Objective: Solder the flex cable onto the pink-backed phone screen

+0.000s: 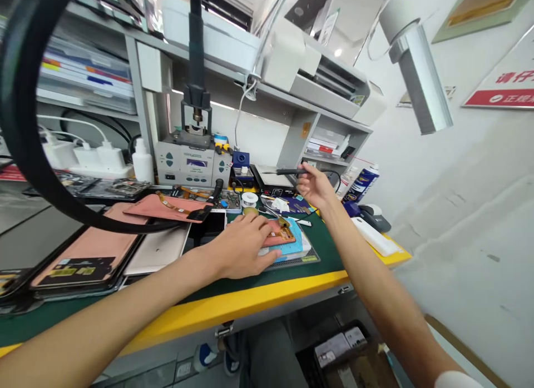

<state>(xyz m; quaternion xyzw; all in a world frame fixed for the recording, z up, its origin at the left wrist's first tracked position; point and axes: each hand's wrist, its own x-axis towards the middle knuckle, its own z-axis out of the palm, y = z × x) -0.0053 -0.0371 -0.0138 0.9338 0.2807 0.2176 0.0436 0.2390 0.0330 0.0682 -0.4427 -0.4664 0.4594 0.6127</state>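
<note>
Head view: the left hand [244, 246] lies flat with its fingers spread, steadying a small orange flat piece [277, 233] on a pale blue silicone mat [298, 240], while the right hand [315, 188] has its fingers closed lightly around a slim black soldering iron [283, 172], held well clear of the piece.

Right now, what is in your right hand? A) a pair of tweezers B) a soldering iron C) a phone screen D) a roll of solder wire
B: the right hand pinches the black soldering iron, with its thin tip pointing away from the hand.
</note>
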